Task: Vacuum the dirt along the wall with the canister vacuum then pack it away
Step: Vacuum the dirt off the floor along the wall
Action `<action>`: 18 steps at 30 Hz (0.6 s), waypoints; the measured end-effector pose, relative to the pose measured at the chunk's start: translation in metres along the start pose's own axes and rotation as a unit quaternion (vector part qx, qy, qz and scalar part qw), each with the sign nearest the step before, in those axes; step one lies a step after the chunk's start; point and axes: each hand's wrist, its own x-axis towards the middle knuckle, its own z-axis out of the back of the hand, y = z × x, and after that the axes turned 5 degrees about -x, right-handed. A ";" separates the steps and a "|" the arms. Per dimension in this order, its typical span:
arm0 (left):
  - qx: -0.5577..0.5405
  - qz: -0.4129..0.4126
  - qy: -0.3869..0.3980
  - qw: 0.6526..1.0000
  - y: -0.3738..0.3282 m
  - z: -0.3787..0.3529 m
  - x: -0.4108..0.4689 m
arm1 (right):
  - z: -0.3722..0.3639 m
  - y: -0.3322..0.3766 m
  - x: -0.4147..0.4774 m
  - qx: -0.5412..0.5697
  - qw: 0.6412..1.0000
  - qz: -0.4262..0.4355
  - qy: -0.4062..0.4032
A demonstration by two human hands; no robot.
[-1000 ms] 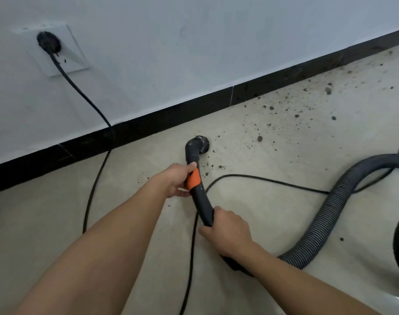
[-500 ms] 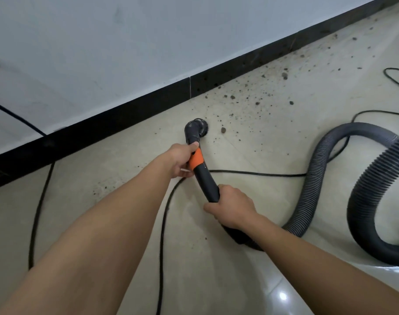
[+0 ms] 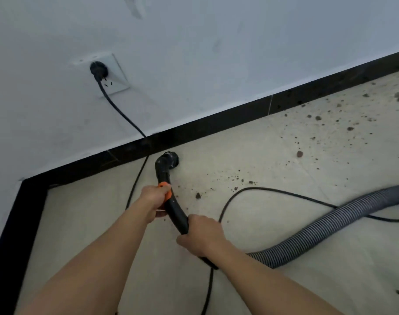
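Note:
The black vacuum wand [image 3: 174, 209] has an orange collar [image 3: 166, 189] and a round brush nozzle [image 3: 171, 159]. The nozzle sits on the floor against the black skirting [image 3: 216, 120]. My left hand [image 3: 154, 198] grips the wand at the orange collar. My right hand [image 3: 202, 235] grips it lower down, where the ribbed grey hose [image 3: 330, 226] joins. Dirt crumbs [image 3: 317, 118] lie scattered over the beige floor to the right, along the wall. The canister itself is out of view.
A black power cord [image 3: 285, 194] runs from the plug [image 3: 99, 69] in the white wall socket down across the floor and loops under the hose. The skirting turns a corner [image 3: 25, 185] at the left. Bare tiled floor lies in front of me.
The nozzle has moved left along the skirting toward the corner. The view has swung left too, so the socket is back in sight and the hose coil has left the frame.

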 end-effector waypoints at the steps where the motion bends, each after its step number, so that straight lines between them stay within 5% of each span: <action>1: 0.006 0.011 -0.014 1.000 0.008 0.018 -0.002 | -0.009 0.012 -0.001 0.004 1.000 0.017 0.018; 6: 0.026 0.055 -0.004 0.998 0.051 0.068 -0.025 | -0.053 0.032 -0.029 -0.011 0.997 0.042 0.062; 18: -0.018 -0.022 0.088 0.996 0.072 -0.004 -0.053 | -0.034 -0.025 -0.073 -0.083 0.994 -0.067 -0.003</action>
